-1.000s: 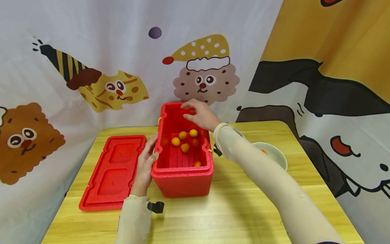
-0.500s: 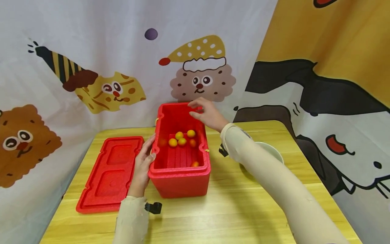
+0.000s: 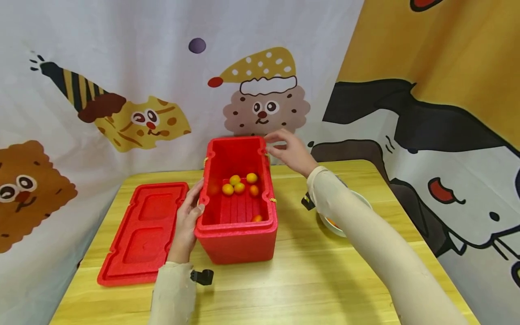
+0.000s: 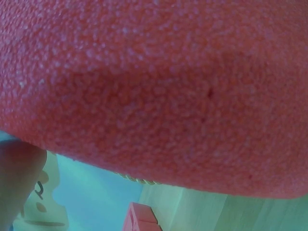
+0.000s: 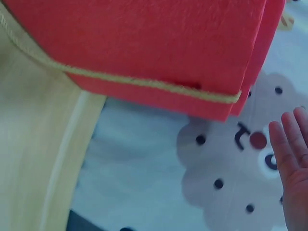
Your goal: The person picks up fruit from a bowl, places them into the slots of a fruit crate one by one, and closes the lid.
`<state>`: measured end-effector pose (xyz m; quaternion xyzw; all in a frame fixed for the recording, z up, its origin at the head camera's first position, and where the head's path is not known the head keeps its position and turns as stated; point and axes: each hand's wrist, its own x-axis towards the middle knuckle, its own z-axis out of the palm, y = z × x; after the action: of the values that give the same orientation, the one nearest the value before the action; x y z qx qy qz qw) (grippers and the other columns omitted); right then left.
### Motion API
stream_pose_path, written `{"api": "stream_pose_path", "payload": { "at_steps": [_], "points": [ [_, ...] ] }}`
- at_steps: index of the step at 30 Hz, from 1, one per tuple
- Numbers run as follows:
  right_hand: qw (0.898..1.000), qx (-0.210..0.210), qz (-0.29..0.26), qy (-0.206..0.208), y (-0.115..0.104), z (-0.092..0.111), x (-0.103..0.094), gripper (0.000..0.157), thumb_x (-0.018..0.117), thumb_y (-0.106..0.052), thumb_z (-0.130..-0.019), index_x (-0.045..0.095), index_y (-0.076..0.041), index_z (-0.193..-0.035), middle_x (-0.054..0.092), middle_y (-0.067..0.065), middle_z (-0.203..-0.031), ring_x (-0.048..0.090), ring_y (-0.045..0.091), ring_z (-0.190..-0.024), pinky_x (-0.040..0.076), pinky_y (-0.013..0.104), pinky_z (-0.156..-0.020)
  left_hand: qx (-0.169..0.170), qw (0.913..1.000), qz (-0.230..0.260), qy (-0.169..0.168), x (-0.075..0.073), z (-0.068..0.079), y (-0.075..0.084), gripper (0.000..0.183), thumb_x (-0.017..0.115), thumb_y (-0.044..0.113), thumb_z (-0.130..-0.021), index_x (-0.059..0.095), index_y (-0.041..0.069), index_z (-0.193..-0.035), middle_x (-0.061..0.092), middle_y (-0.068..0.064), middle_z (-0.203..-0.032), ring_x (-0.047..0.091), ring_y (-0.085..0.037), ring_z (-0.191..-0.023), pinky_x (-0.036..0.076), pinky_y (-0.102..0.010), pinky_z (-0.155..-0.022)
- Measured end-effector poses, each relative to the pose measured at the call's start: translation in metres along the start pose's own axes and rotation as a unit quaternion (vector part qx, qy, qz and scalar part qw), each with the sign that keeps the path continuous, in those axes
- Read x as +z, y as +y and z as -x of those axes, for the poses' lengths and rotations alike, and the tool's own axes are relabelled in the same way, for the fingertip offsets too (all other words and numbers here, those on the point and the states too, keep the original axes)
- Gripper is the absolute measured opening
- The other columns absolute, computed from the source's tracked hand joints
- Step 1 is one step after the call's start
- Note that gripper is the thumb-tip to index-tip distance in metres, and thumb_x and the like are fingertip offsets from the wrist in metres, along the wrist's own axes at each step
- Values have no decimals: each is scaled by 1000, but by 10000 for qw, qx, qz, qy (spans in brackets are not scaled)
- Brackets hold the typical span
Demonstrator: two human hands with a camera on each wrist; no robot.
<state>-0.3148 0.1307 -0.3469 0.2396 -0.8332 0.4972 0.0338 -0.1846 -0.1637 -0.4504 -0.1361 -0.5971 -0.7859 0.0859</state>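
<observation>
An open red foam box (image 3: 235, 248) stands on the table, with several small orange-yellow fruits (image 3: 239, 188) on its floor, most of them clustered in the middle. My left hand (image 3: 188, 221) grips the box's left wall, thumb over the rim; in the left wrist view the red foam (image 4: 159, 115) fills most of the picture. Just outside the box's far right corner my right hand (image 3: 293, 151) is raised, holding nothing. The right wrist view shows straight fingers (image 5: 291, 144) apart from the box, and a yellow cord (image 5: 154, 83) along its side.
To the left of the box lies its red lid (image 3: 142, 232). A pale bowl (image 3: 335, 231) with something orange inside stands at the right, partly hidden by the right forearm. Behind the table (image 3: 260, 293) hangs a printed curtain (image 3: 154, 40).
My right hand has moved rightward from over the box to beyond its right rim. One fruit has rolled slightly toward the far end. The left hand keeps its grip on the box.
</observation>
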Motion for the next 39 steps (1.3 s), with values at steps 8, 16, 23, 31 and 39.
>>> {"api": "stream_pose_path", "payload": {
  "at_steps": [8, 16, 23, 31, 39],
  "points": [
    [9987, 374, 64, 347, 26, 23, -23, 30, 68, -14, -93, 65, -6, -121, 61, 7, -121, 59, 26, -111, 47, 40, -98, -68, 10000, 6, 28, -1, 1, 0, 59, 44, -3, -92, 37, 3, -151, 33, -8, -154, 34, -26, -135, 47, -31, -97],
    [9965, 533, 243, 597, 48, 46, -45, 32, 68, -18, -93, 65, -6, -123, 61, 11, -123, 59, 24, -109, 48, 43, -95, -3, 9999, 87, -52, 2, -1, -2, 59, 44, -4, -92, 35, 0, -151, 31, -10, -155, 30, -26, -138, 45, -30, -99],
    [9943, 634, 138, 843, 59, 72, -64, 33, 68, -14, -93, 64, -4, -124, 62, 11, -121, 61, 23, -106, 49, 32, -92, 36, 10000, 58, -63, 2, -2, -4, 59, 46, -3, -93, 36, 1, -150, 32, -10, -155, 31, -25, -138, 45, -29, -100],
    [9909, 1038, 219, 832, 42, 107, -84, 33, 61, -4, -95, 58, 9, -125, 57, 26, -125, 54, 35, -115, 47, 23, -92, 78, 9999, 118, -19, 0, -2, -2, 59, 45, -5, -92, 35, -2, -150, 32, -12, -154, 31, -24, -137, 45, -29, -99],
    [9850, 1454, 474, 796, 103, 134, -97, 40, 63, -24, -97, 60, 0, -129, 59, 18, -126, 54, 24, -115, 46, 30, -98, 4, 10000, 72, 48, -1, -3, -3, 59, 45, -4, -91, 36, 0, -150, 33, -10, -154, 31, -24, -137, 46, -29, -98]
  ]
}}
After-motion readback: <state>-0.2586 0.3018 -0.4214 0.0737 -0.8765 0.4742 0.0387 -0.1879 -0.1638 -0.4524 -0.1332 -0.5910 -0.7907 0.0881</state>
